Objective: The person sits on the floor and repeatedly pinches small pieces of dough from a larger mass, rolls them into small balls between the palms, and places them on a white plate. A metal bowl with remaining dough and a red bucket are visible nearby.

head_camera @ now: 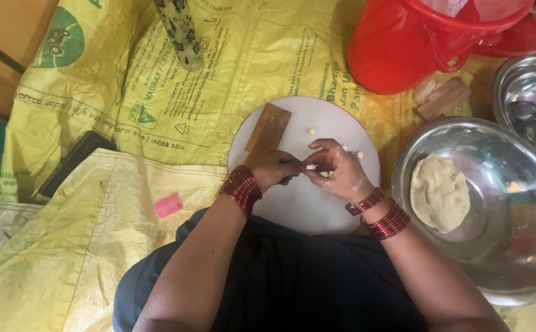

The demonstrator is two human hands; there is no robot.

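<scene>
My two hands meet over a round white board (341, 126). My left hand (272, 167) and my right hand (336, 170) pinch a small piece of pale dough (309, 166) between their fingertips. A few tiny dough balls lie on the board, one (311, 131) near its middle and another (359, 155) by my right hand. A ridged wooden paddle (268, 127) lies on the board's left part, just beyond my left hand. Both wrists wear red bangles.
A large steel bowl (526, 258) at right holds a lump of dough (439, 192). Behind it stand a smaller steel bowl (529, 92), a red bucket (403, 43) and wooden blocks (443, 97). A yellow sack sheet (126, 92) covers the floor, with a pink object (168, 204) and a patterned roller (180, 31).
</scene>
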